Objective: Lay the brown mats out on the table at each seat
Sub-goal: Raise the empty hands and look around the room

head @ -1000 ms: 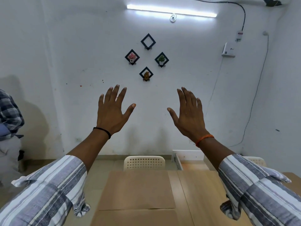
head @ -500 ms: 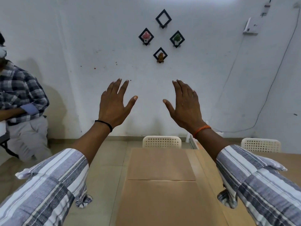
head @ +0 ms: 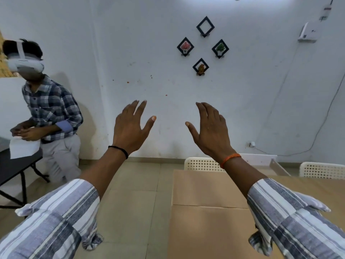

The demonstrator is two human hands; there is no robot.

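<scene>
Two brown mats lie flat on the wooden table (head: 317, 191), one behind the other along its left edge: the far mat (head: 203, 187) and the near mat (head: 209, 232). Both my hands are raised in the air in front of the white wall, well above the table. My left hand (head: 130, 128) has its fingers spread and straight and holds nothing. My right hand (head: 209, 128) is likewise flat, empty, with the thumb out. Striped sleeves cover both forearms.
Two white perforated chairs stand at the table's far side, one (head: 201, 164) behind the far mat and another (head: 322, 171) at the right. A person in a checked shirt (head: 48, 113) stands at the left beside a black table (head: 15, 165). Tiled floor lies left of the table.
The view has swung left, so the table and mats now sit to the right and the person at the left is in full view. Both hands stay raised and empty.
</scene>
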